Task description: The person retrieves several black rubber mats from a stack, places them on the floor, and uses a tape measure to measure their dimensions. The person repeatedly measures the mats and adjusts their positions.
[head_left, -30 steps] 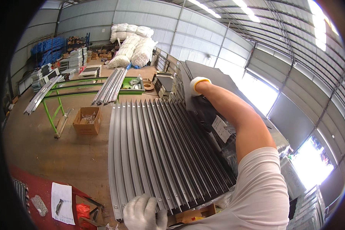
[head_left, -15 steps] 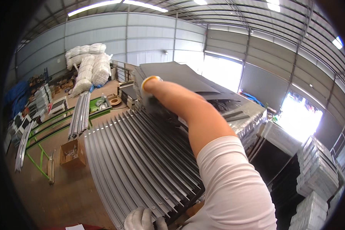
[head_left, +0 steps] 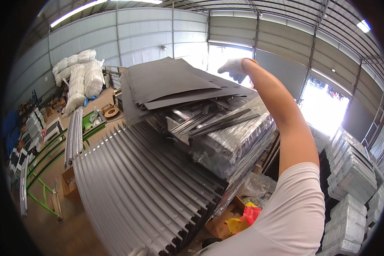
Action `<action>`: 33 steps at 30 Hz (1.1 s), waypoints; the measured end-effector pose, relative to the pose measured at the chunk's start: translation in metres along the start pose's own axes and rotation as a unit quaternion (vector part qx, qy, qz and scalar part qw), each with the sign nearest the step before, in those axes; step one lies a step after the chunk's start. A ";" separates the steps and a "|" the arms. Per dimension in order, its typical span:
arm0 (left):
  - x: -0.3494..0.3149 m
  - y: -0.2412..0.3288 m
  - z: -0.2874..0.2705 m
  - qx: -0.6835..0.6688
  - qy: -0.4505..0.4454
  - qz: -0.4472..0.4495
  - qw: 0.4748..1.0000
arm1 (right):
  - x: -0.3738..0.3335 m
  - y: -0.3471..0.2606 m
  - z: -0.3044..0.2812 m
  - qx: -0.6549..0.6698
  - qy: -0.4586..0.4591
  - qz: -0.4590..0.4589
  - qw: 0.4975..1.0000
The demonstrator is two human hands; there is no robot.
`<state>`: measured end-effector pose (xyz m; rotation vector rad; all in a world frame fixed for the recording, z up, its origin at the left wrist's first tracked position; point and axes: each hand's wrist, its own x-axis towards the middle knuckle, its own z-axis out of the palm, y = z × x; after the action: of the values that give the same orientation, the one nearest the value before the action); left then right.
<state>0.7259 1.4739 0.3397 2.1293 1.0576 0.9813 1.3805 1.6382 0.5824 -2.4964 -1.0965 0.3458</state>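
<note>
My right hand (head_left: 233, 69), in a pale knit glove, is raised in the air on the far right side of a stack of dark grey flat sheets (head_left: 170, 81). Its fingers are apart and bent downward, with nothing seen in them. Only a sliver of my gloved left hand (head_left: 138, 251) shows at the bottom edge, by the near end of a row of long grey metal profiles (head_left: 132, 183); its fingers are mostly cut off. The sheets lie loosely fanned beyond the profiles, on a plastic-wrapped stack (head_left: 226, 145).
Thin dark strips (head_left: 222, 123) rest on the plastic wrap. Below it sits a cardboard box (head_left: 219, 222) with red and yellow bags. A green frame (head_left: 40, 187) and a carton (head_left: 68, 181) stand at left. Wrapped stacks (head_left: 350, 166) line the right side.
My right hand has moved from the sheets' left edge up and across to the right. The view has shifted right, and my left hand has nearly dropped out of the picture.
</note>
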 end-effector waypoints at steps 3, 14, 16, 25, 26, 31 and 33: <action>0.007 0.020 -0.041 -0.085 -0.079 -0.123 0.986 | 0.020 0.030 0.004 0.050 0.002 -0.002 0.999; 0.403 -0.031 -0.010 -0.078 0.023 -0.199 0.977 | 0.041 0.101 0.004 -0.159 -0.075 -0.160 0.971; 0.445 -0.025 0.021 -0.074 0.041 -0.249 0.965 | 0.056 0.117 0.013 -0.243 -0.081 -0.172 0.951; 0.496 -0.040 0.086 -0.285 -0.042 -0.222 0.932 | 0.090 0.111 0.017 -0.438 0.020 -0.334 0.834; 0.499 -0.042 0.083 -0.267 -0.032 -0.200 0.942 | 0.088 0.104 0.013 -0.433 0.016 -0.322 0.842; 0.518 -0.040 0.063 -0.284 -0.065 -0.253 0.923 | 0.081 0.068 -0.013 -0.095 -0.049 -0.131 0.986; 0.520 -0.039 0.062 -0.268 -0.091 -0.257 0.924 | 0.080 0.063 -0.019 -0.154 -0.046 -0.149 0.976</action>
<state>0.9778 1.9176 0.4630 1.3679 1.0306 0.6935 1.4817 1.6537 0.5660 -2.5381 -1.6484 0.2194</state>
